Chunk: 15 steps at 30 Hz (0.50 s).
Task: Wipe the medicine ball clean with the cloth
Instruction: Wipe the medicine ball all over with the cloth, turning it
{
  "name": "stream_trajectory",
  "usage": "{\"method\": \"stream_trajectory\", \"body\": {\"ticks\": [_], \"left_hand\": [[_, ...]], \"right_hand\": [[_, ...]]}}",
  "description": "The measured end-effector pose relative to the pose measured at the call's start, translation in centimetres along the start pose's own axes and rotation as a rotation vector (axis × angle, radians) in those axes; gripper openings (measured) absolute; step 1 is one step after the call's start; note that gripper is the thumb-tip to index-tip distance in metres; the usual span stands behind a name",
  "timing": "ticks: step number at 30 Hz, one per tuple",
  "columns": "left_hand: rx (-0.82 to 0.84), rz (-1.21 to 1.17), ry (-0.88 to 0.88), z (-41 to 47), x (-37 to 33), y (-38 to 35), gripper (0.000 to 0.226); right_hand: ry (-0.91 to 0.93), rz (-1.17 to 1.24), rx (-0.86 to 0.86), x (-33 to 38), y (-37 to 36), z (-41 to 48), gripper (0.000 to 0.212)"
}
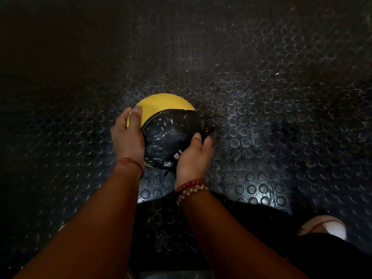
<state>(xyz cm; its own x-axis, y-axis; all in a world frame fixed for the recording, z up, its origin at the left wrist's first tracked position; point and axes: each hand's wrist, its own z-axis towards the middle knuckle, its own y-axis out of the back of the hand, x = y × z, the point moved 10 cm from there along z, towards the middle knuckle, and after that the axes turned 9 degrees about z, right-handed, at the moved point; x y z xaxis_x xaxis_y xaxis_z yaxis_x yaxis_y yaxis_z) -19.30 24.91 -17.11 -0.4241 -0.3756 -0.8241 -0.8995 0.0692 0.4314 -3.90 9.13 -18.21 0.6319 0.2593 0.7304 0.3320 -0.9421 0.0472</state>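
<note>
Both hands hold medicine ball and cloth.

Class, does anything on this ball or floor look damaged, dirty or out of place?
On the medicine ball, the black panel shows whitish smears, as if scuffed or dirty; pale specks dot the floor nearby.
</note>
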Motion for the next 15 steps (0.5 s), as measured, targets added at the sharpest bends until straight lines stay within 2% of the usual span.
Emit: {"method": "stream_trajectory", "body": {"ticks": [3, 6, 10, 15], "left_hand": [[-0.003, -0.001, 0.01, 0.0, 0.1, 0.1, 0.069], [0.008, -0.02, 0.014, -0.1, 0.4, 0.1, 0.076], [0.021, -0.031, 0.012, -0.2, 0.6, 0.0, 0.076], [0.011, -0.056, 0.028, -0.2, 0.6, 0.1, 0.073]], "right_hand": [[0.234, -0.079, 0.059, 2.4, -0.6, -0.7, 0.047], [0.257, -0.117, 0.117, 3.7, -1.0, 0.7, 0.041], [0.033, -0.049, 0.156, 3.2, -0.8, 3.0, 0.045], [-0.338, 0.046, 0.137, -0.5, 0.3, 2.9, 0.042]]}}
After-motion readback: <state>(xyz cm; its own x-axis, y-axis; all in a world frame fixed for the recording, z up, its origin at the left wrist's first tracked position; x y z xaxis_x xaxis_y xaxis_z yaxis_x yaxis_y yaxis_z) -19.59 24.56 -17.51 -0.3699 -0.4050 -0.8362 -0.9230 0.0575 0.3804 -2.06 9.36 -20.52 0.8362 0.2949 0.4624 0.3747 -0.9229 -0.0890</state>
